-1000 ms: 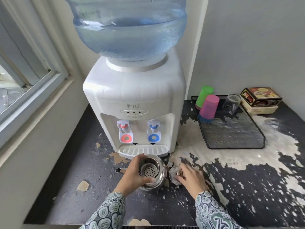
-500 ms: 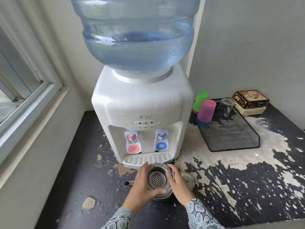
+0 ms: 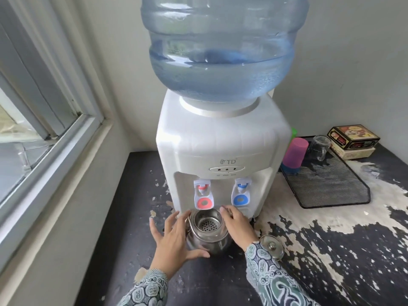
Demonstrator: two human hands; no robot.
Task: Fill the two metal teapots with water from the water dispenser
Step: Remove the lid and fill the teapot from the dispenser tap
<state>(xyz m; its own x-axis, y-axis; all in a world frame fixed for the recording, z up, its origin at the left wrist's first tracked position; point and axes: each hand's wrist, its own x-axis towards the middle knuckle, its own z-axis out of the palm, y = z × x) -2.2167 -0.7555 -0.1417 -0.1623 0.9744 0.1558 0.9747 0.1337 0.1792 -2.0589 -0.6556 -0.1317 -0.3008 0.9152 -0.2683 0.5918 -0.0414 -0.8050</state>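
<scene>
Counter: black worktop (image 3: pixel 123 219) with paint peeled to white patches, set in a corner below a window.
Dispenser: white water dispenser (image 3: pixel 220 151) stood at the back, a blue bottle (image 3: pixel 220 47) on top.
Teapot: one metal teapot (image 3: pixel 208 234) stood lidless just in front of the dispenser's red tap (image 3: pixel 203 194), strainer showing inside.
Left hand: left hand (image 3: pixel 171 242) cupped the teapot's left side, fingers spread, thumb along its base.
Right hand: right hand (image 3: pixel 238 227) rested on the teapot's right rim, fingers loosely curved.
Lid: lid (image 3: pixel 271 246) lay right of the teapot.
Tray: mesh tray (image 3: pixel 331 188) right of the dispenser held a pink cup (image 3: pixel 294 154).
</scene>
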